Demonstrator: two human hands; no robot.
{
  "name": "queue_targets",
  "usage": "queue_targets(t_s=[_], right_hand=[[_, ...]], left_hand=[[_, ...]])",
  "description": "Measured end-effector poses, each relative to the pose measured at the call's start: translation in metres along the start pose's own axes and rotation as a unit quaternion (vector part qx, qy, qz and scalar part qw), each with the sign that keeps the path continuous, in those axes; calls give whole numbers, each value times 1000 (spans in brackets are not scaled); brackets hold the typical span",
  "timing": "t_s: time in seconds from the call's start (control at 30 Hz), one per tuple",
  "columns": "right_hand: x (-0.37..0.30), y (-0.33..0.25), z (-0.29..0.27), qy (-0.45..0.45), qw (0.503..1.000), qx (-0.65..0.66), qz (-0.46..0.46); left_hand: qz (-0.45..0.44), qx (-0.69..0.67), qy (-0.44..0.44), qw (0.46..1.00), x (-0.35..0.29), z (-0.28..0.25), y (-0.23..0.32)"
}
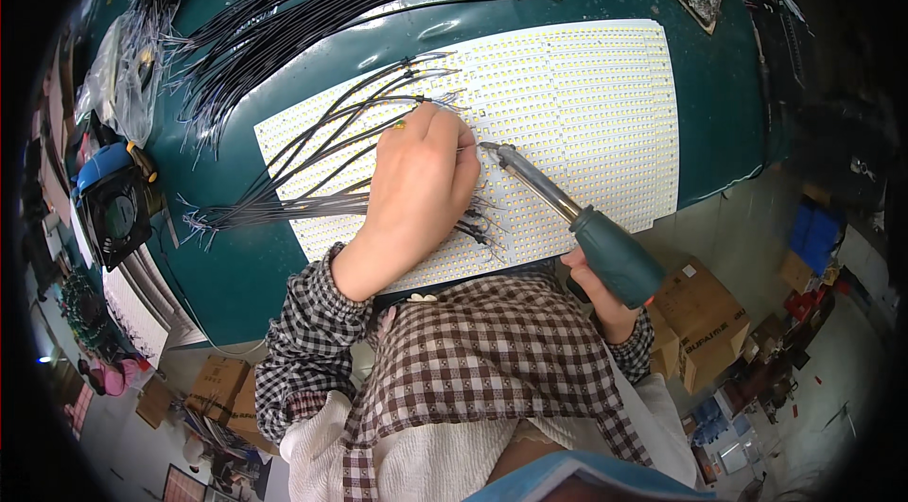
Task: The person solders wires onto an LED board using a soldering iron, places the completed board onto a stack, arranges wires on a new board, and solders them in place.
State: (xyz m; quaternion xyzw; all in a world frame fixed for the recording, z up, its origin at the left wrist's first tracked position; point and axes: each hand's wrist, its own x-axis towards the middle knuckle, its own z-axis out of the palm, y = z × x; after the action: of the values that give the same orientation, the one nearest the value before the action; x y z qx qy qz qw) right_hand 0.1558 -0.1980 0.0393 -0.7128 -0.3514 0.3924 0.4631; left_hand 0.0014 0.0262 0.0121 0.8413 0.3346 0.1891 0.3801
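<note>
The left hand (416,176) is pressing its fingertips together, seemingly pinching one of the black wires (312,207), while the right hand (605,299) is gripping a soldering iron (615,251) that, if slipping left, could be burning it, the LED panel (586,105) lying beneath, and the tabletop (719,129) leaving room rightward.

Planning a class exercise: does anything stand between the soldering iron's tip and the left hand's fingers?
Nothing visible: the right hand holds the soldering iron with its tip close beside the left hand; any finer detail there is too small to tell.
</note>
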Motion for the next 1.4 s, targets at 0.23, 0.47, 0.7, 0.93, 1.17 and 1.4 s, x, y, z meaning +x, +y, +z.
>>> queue_targets(t_s=[0.23,0.47,0.7,0.93,1.17,1.4], right_hand=[[3,-3,3,11,1000,-1,-22],[-3,5,-2,-2,999,-33,-39],[-2,4,1,7,1000,7,-27],[-4,15,-3,31,999,-5,-37],[-3,9,-4,43,999,19,-14],[-11,15,-6,39,997,52,-41]], left_hand=[[6,-1,3,1000,0,0,-1],[4,3,2,1000,1,-1,0],[6,5,5,1000,0,1,-1],[64,106,62,990,-17,0,6],[89,144,93,981,-46,-3,7],[114,125,38,985,-30,-11,-8]])
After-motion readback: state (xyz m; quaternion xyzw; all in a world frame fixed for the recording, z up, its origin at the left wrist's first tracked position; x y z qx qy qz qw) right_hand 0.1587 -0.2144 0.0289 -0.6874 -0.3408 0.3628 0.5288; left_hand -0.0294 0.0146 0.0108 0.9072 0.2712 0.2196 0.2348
